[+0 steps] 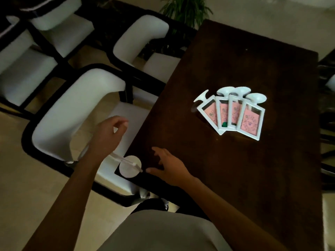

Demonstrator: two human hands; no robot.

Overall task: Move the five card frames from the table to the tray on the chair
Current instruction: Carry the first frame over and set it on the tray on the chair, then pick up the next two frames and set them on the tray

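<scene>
1. Four card frames (233,113) sit fanned and overlapping on the dark wooden table (253,169), their white round bases pointing away from the person. A fifth frame (129,164) lies on the near chair (76,113), round base up, at the seat's front edge beside the table's corner.
2. Left hand (108,134) hovers over the seat, fingers loosely curled, holding nothing. Right hand (167,167) is spread open just above the table corner, empty too.
3. Risk one: that fifth frame lies close to the seat's edge; a brush from the left forearm could tip it off.
4. Risk two: the fan overlaps, so lifting one frame may drag its neighbour (those stems look likely to snag).
5. The tray itself I cannot make out; too dim.
6. Room: low light, pale tiled floor, more white-cushioned black chairs (36,57) to the left, a potted plant (184,9) beyond the table.
</scene>
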